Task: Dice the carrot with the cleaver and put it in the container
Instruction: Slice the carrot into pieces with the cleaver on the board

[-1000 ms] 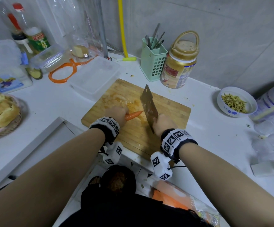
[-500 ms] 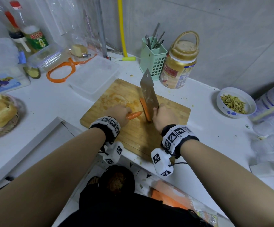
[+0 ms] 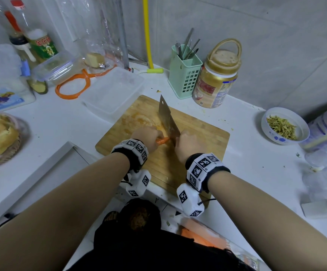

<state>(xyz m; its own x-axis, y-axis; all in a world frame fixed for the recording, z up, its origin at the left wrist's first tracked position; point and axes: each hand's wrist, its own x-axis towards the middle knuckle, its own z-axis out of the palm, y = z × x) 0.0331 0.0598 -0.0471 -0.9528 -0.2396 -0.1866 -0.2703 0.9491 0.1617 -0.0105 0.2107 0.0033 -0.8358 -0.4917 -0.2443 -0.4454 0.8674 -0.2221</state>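
The carrot [image 3: 162, 141] is pinned on the cutting board [image 3: 201, 133] by the left hand [image 3: 146, 138], while the cleaver [image 3: 167, 119] is gripped by the right hand [image 3: 186, 143]. The blade is set just beside the holding fingers — a slip or a rolling carrot could bring a cut. The container [image 3: 113, 92] is left waiting beside the board — dice could be scattered in transfer.

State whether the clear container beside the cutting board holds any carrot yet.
Empty: the container shows only its pale bottom, no orange pieces.

Wood, steel and plastic on a smooth white counter

The cutting board [image 3: 197, 137] is pale, matt striped wood; the cleaver [image 3: 167, 120] blade is dull grey metal with a faint sheen. The container [image 3: 114, 92] is frosted translucent plastic, the utensil holder [image 3: 184, 79] matt green plastic, the jar [image 3: 215, 83] glossy with a gold lid. The counter [image 3: 61, 122] looks smooth, lightly glossy.
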